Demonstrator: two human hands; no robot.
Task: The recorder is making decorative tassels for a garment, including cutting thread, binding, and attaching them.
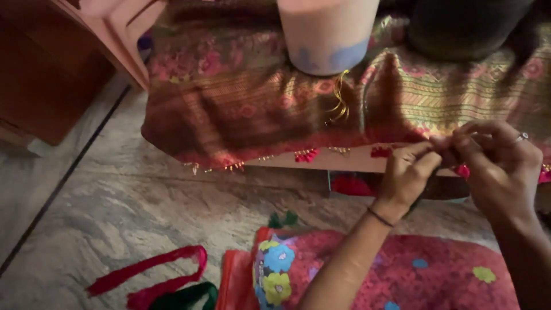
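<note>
We have both hands up at the hem of a brocade cloth (275,109), maroon and gold. The left hand (408,175) is curled shut, thumb and forefinger pinching at the hem. The right hand (496,166) is closed the same way, fingertips meeting the left's, ring on one finger. Between the two pinches sits a small red tassel (462,170); we can't tell which hand actually carries it, the fingers hide most of it.

More red tassels (306,155) hang along the hem out to the left of the left hand, with small gold beads between them. A loose curl of gold thread (340,100) lies on the cloth up and left of the hands.

Surface: the cloth drapes over a low board or box (344,163) whose pale edge shows just left of the left hand. On the cloth beyond the hands stands a pale bucket (327,34) with blue marks low on its side; a dark round thing (465,26) is above the right hand.

Room: grey marbled stone floor (126,201) with a dark seam, well left of the hands. Wooden furniture (51,69) far upper left. Below the wrists, a red floral fabric (413,270) covers our lap; red and green fabric strips (160,281) lie on the floor left of it.
</note>
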